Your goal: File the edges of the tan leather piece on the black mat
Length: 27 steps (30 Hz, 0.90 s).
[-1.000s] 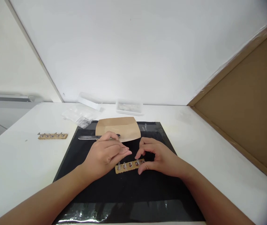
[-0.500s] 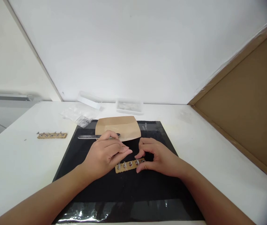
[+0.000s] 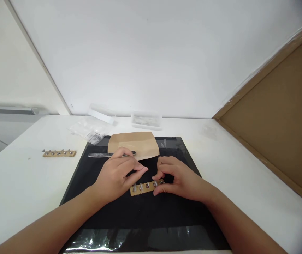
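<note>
A tan nail-tip stand [image 3: 143,188], a narrow strip with several metal pegs, lies on the black mat [image 3: 140,213]. Small clear pieces resembling false nails stand on some pegs. My right hand [image 3: 176,176] steadies the stand's right end, index fingertip on the far edge and thumb on the near one. Above its left end hovers my left hand [image 3: 119,171], thumb and index finger pinched together; whatever lies between them is too small to make out. Behind that hand is a dark nail file [image 3: 100,155], partly covered by my fingers.
A curved sheet of brown paper [image 3: 133,140] covers the mat's far part, with two small clear pieces [image 3: 164,143] to its right. A clear plastic box [image 3: 146,121], a box lid [image 3: 101,114] and plastic bags [image 3: 87,130] sit behind. A second pegged stand [image 3: 59,153] lies left.
My left fingertips have shifted slightly and pinch closer together. The right thumb has edged a little toward the stand. The stand stays in place.
</note>
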### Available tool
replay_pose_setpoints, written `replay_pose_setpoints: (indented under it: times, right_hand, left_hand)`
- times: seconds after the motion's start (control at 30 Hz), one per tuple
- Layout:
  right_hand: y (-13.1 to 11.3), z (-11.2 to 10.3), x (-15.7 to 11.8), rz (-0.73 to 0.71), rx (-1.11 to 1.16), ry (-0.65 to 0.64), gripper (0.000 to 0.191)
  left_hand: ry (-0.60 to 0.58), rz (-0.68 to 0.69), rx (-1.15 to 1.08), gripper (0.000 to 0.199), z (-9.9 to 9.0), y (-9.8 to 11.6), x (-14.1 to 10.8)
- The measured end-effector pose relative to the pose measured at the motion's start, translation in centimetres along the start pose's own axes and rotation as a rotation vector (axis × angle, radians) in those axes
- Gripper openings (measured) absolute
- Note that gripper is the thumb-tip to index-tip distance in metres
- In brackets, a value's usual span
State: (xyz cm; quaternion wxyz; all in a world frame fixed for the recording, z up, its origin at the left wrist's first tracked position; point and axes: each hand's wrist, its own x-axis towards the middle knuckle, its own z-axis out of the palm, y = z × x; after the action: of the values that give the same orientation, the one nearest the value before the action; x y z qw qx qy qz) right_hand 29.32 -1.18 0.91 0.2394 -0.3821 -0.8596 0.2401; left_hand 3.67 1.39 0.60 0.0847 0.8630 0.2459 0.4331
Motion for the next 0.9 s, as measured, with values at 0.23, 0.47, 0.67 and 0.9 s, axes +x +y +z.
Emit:
replay_pose_setpoints:
  times: [0.23,0.47,0.67,0.9]
  right_hand:
    - [0.4,0.1,-0.2,-0.016,-0.006,0.008,0.035]
    - [0.4,0.0,-0.1,0.004,0.032,-0.010,0.038]
    - [0.2,-0.3,-0.1,0.027,0.071,-0.030,0.047]
    - [1.1,-0.9,0.1,0.074,0.098,0.137,0.027]
  left_hand:
    - [0.007,-0.016,0.010,0.006,-0.1,0.2,0.1]
    - [0.007,-0.023,0.018,0.006,-0.3,0.3,0.2]
    - [0.018,-0.022,0.016,0.006,-0.3,0.3,0.1]
    - [0.025,0.017,0.042,0.005,-0.4,0.0,0.2]
